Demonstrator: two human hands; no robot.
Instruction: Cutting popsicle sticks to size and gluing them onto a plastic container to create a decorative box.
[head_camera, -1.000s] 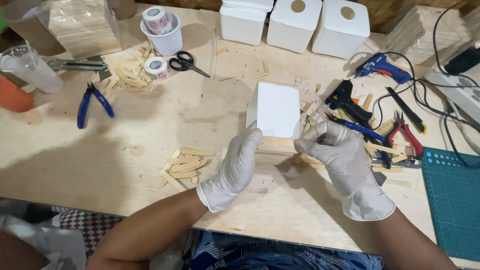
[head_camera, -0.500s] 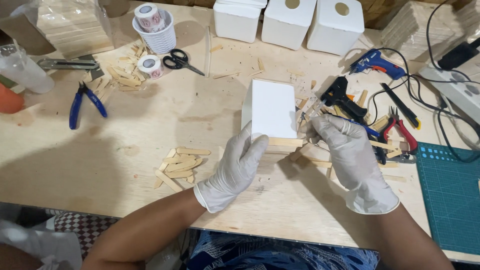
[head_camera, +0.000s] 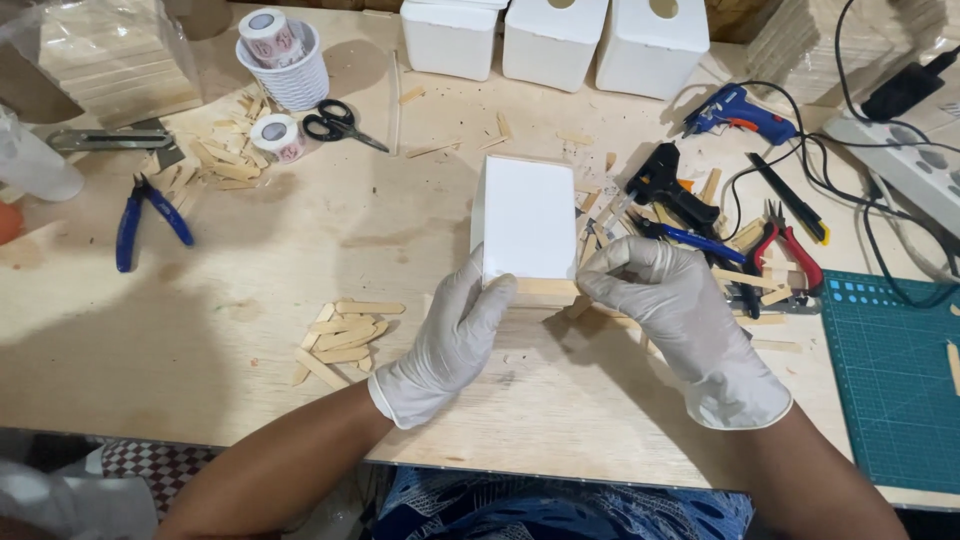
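Hidden in part: near edge of the white box (head_camera: 528, 218) behind gloved fingers; glue guns' cords cut off at the upper right; bag of sticks (head_camera: 110, 55) cut off at the upper left. Box at centre frame on the desk (head_camera: 300, 230), long axis running from lower to upper frame, broad white face up. Wooden stick (head_camera: 545, 287) along the box's lower edge, long axis left to right. Left hand (head_camera: 450, 340), gloved, grip closed on the box's lower left corner. Right hand (head_camera: 680, 315), gloved, fingertips pinching the stick's right end against the box. Loose pile of sticks (head_camera: 340, 340) left of the left hand, apart from it. Pale plywood desk, strewn with offcuts. Blue pliers (head_camera: 140, 215) at left, scissors (head_camera: 340, 122) and tape rolls in a white cup (head_camera: 285, 70) in the upper left, three white boxes (head_camera: 550, 35) along the top edge, blue glue gun (head_camera: 740, 110) and black glue gun (head_camera: 670, 190) at right, red pliers (head_camera: 790, 250) beside them, green mat (head_camera: 890, 380) at lower right. Room beyond the desk hard to make out.
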